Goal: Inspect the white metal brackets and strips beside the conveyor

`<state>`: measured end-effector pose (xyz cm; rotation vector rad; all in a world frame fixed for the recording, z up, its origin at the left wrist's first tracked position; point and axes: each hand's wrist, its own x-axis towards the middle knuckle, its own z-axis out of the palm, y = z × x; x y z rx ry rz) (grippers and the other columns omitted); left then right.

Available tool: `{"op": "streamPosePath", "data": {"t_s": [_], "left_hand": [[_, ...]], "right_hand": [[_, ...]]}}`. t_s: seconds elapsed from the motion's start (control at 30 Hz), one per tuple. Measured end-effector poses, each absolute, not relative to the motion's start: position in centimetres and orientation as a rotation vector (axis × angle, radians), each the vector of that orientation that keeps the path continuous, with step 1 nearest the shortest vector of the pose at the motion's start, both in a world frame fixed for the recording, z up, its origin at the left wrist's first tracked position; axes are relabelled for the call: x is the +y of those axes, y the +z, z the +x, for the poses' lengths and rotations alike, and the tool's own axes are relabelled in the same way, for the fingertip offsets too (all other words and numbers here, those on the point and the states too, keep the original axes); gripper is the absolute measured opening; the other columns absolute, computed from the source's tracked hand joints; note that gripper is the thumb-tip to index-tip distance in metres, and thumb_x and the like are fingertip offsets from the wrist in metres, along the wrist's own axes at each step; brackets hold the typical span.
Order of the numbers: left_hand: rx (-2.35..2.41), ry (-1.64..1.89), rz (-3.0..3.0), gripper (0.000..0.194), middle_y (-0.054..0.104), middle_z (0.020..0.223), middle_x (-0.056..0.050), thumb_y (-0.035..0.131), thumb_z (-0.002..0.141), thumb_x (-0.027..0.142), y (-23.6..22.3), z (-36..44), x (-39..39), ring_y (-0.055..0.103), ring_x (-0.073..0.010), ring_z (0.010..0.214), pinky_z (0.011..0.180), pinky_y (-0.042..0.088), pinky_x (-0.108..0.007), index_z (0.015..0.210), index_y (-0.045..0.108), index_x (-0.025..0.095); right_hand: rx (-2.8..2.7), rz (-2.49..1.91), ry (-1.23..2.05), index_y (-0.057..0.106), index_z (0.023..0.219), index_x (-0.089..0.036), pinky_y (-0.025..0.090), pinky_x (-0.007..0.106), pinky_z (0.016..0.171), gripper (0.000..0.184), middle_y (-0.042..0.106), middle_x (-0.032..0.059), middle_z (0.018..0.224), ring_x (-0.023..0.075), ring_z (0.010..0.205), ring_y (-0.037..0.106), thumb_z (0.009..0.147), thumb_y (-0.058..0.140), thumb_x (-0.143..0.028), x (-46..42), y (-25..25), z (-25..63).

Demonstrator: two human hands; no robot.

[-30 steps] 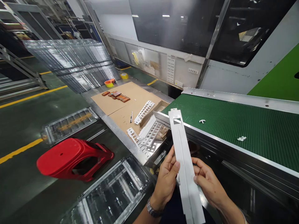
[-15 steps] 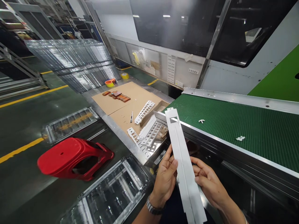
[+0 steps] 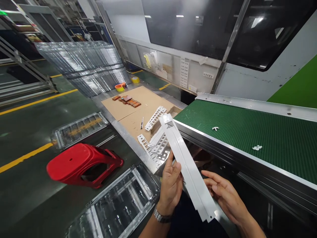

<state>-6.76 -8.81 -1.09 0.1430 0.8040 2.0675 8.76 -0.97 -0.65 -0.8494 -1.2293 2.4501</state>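
Observation:
A long white plastic strip (image 3: 185, 162) slants from the bottom centre up toward the table's corner. My left hand (image 3: 170, 185) grips its left edge with thumb and fingers. My right hand (image 3: 226, 196) lies just right of the strip, fingers spread, fingertips close to its underside; whether they touch it is unclear. A watch sits on my left wrist. Behind the strip's upper end, several white perforated plastic parts (image 3: 155, 145) lie piled at the corner of the cardboard-covered table (image 3: 128, 109).
A green conveyor belt (image 3: 247, 138) with two small white scraps runs along the right. A red stool (image 3: 81, 165) lies tipped on the floor at left, between clear plastic trays (image 3: 119, 205). Stacked clear trays (image 3: 81, 66), tape rolls (image 3: 120, 87) and brown blocks (image 3: 127, 100) stand further back.
The strip has tilted and swung left, its top end now over the pile of white parts. My right hand has let go and opened; my left hand keeps hold.

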Motion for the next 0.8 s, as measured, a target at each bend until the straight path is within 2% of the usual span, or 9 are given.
{"op": "streamPosePath", "data": {"t_s": [0.1,0.17,0.3,0.37,0.43,0.57,0.67,0.8], "left_hand": [[0.811,2.100,0.130,0.059,0.063,0.106,-0.003,0.057,0.087,0.020,-1.3,-6.8,-8.8,0.060,-0.0128,0.085,0.081,0.049,-0.025,0.138,0.028,0.031],[0.830,2.129,0.108,0.061,0.063,0.107,-0.003,0.058,0.087,0.020,-1.4,-6.8,-8.8,0.060,-0.0133,0.089,0.082,0.048,-0.024,0.138,0.027,0.031],[0.890,2.208,0.062,0.065,0.061,0.113,-0.002,0.060,0.085,0.019,-1.6,-6.4,-8.9,0.058,-0.0133,0.098,0.079,0.048,-0.020,0.139,0.026,0.032],[0.906,2.226,0.059,0.064,0.060,0.116,-0.002,0.063,0.084,0.020,-1.7,-6.3,-8.8,0.057,-0.0128,0.099,0.077,0.048,-0.018,0.137,0.030,0.033],[0.917,2.228,0.052,0.060,0.060,0.118,-0.001,0.064,0.083,0.022,-1.8,-6.1,-8.7,0.058,-0.0123,0.098,0.079,0.048,-0.018,0.134,0.036,0.033],[0.928,2.241,0.039,0.048,0.056,0.125,0.000,0.062,0.084,0.029,-1.9,-5.9,-8.5,0.052,-0.0149,0.111,0.091,0.043,-0.020,0.129,0.046,0.032],[0.956,2.248,0.050,0.045,0.052,0.129,0.000,0.061,0.084,0.029,-2.0,-5.8,-8.7,0.043,-0.0169,0.121,0.096,0.039,-0.022,0.127,0.047,0.033],[1.028,2.233,0.109,0.047,0.052,0.129,-0.001,0.062,0.084,0.030,-2.2,-5.7,-9.2,0.043,-0.0183,0.121,0.097,0.038,-0.025,0.128,0.046,0.033]], "right_hand": [[-1.449,-0.833,2.351,0.049,0.122,-0.023,0.042,0.036,0.088,0.038,0.064,0.0077,0.113,0.0203,0.101,0.058,0.085,0.053,-0.031,-1.1,-0.9,9.2],[-1.646,-0.807,2.249,0.043,0.127,-0.027,0.038,0.039,0.095,0.046,0.058,0.0073,0.121,0.0219,0.111,0.053,0.084,0.055,-0.037,-1.2,-1.4,9.6],[-2.191,-0.787,1.869,0.020,0.138,-0.036,0.023,0.046,0.109,0.076,0.033,0.0030,0.144,0.0261,0.132,0.029,0.076,0.064,-0.042,-1.6,-3.0,10.6],[-2.424,-0.772,1.656,0.010,0.141,-0.036,0.017,0.047,0.112,0.085,0.021,0.0032,0.149,0.0269,0.136,0.021,0.076,0.065,-0.040,-1.6,-3.9,10.9],[-2.515,-0.753,1.563,0.008,0.141,-0.032,0.018,0.048,0.112,0.083,0.022,0.0062,0.149,0.0271,0.135,0.021,0.078,0.062,-0.037,-1.6,-4.4,10.9],[-2.409,-0.707,1.675,0.018,0.139,-0.028,0.021,0.048,0.111,0.069,0.030,0.0076,0.146,0.0277,0.133,0.028,0.081,0.056,-0.034,-1.4,-4.2,10.4],[-2.295,-0.656,1.814,0.025,0.136,-0.029,0.026,0.046,0.109,0.064,0.037,0.0073,0.142,0.0281,0.130,0.033,0.080,0.055,-0.038,-1.4,-3.7,10.3],[-2.186,-0.666,1.962,0.032,0.135,-0.030,0.026,0.045,0.107,0.066,0.041,0.0069,0.140,0.0316,0.129,0.033,0.076,0.057,-0.048,-1.2,-3.6,10.7]]}}
